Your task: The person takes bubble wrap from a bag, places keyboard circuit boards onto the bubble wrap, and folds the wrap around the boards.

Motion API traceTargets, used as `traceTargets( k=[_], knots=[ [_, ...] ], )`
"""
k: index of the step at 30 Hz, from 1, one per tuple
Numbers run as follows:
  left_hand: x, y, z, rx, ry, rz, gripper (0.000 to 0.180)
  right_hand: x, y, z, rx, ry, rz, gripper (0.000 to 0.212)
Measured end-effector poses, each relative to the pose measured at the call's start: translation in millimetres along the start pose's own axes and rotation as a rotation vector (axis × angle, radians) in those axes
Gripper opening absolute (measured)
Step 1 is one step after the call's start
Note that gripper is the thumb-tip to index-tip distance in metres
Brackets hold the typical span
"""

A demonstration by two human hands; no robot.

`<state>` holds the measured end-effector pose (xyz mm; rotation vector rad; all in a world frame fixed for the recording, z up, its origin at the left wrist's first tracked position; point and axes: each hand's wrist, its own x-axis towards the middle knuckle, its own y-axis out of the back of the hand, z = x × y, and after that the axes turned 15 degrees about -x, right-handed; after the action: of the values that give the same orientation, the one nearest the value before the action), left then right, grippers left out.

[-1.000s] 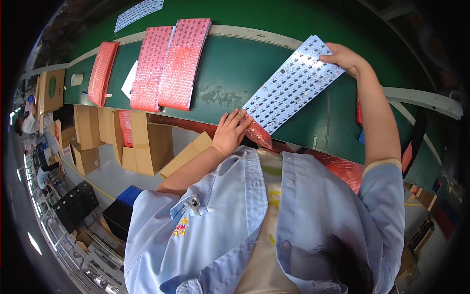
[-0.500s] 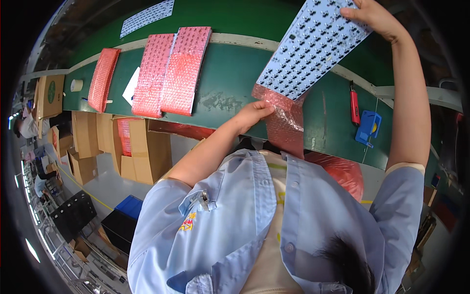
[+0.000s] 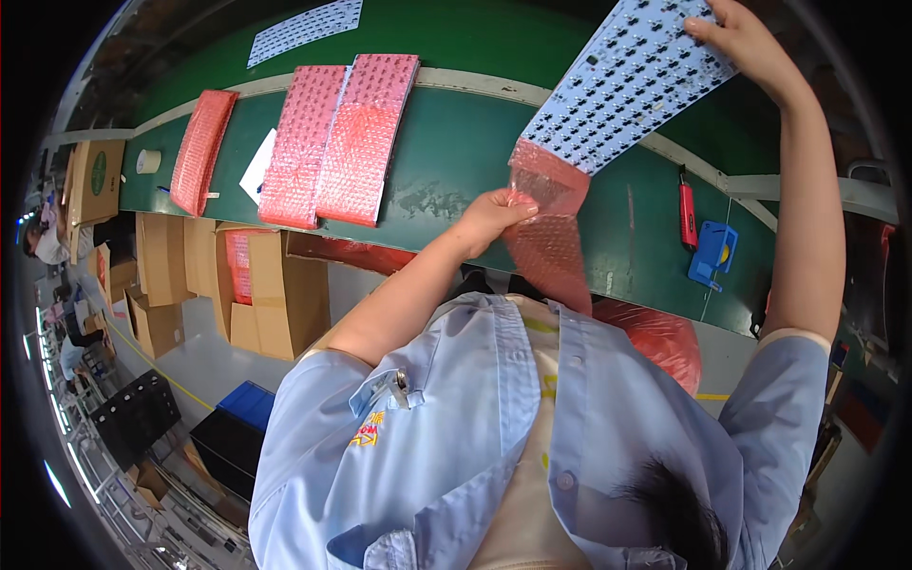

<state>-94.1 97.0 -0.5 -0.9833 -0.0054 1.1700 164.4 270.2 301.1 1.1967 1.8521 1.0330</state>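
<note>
In the head view, the right hand (image 3: 750,46) grips a pale board (image 3: 622,85) covered with rows of black marks; its fingers are closed on the upper right corner, thumb on the near face. The board is held at a slant above the right half of the green surface (image 3: 456,152), its lower end toward the person. The left hand (image 3: 496,218) pinches a red bubble-wrap sleeve (image 3: 551,252), thumb and fingers closed on its left side. The sleeve hangs over the near edge of the surface, and its upper part meets the lower end of the board; how far the board sits inside it is hard to tell.

To the left, two wrapped boards (image 3: 369,142) lie side by side in red bubble wrap, with a white sheet (image 3: 256,169) just beside them and another red bundle (image 3: 202,152) farther left. A white roll (image 3: 148,161) stands near the left end. Beyond the pale rail (image 3: 475,84) lies a loose board (image 3: 306,30). On the right, a red cutter (image 3: 687,214) lies near a blue holder (image 3: 712,255). Cardboard boxes (image 3: 304,294) stand below the surface on the left.
</note>
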Motion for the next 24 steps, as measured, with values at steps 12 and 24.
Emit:
traceTargets(
  k=[12, 24],
  knots=[
    [9.1, -16.7, -22.5, -0.361, 0.253, -0.029, 0.025, -46.5, -118.0, -10.5, -0.804, 0.429, 0.518, 0.028],
    [-18.1, -20.0, -51.1, -0.067, 0.178, -0.07, 0.016, -145.4, -285.4, 2.2, -0.673, 0.192, 0.279, 0.038]
  ],
)
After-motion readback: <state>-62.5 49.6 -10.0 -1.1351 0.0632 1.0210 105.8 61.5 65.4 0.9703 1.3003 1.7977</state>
